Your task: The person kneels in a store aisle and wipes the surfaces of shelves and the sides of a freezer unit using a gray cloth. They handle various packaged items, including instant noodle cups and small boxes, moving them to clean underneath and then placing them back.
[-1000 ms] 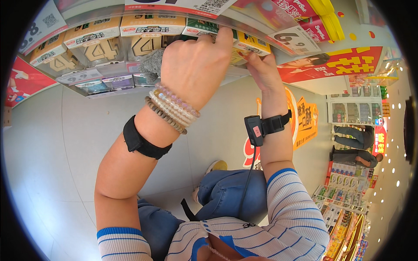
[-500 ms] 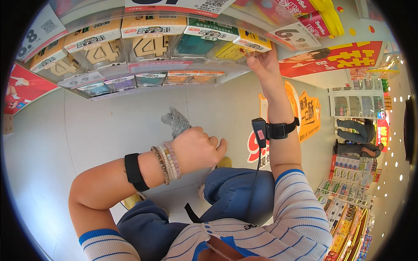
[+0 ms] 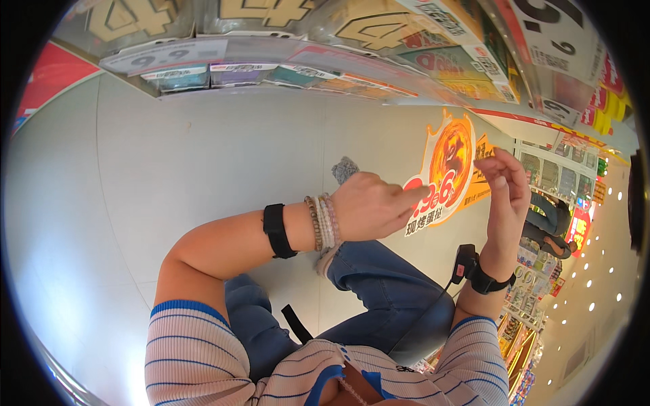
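My left hand point(image 3: 376, 206) is closed, its index finger reaching out to the right. A grey fluffy thing point(image 3: 344, 169) sticks out past its far side; the hand hides the rest, and its exact kind does not show. To the right, my right hand point(image 3: 508, 186) is raised in the air with bent, parted fingers and nothing visible in it. It is apart from the shelf. Boxed number toys, among them a gold number four point(image 3: 257, 12), stand on the shelf ahead.
Below the boxes runs a shelf edge with price tags point(image 3: 166, 57), and a lower row of small boxes point(image 3: 244, 73). An orange round sticker point(image 3: 452, 159) lies on the grey floor point(image 3: 203, 149). Two people point(image 3: 552, 237) are at the far right, near stocked shelves.
My right hand has come away from the yellow box at the shelf, back and to the right. My left hand has shifted right with the grey fluffy thing. The shelf looks closer.
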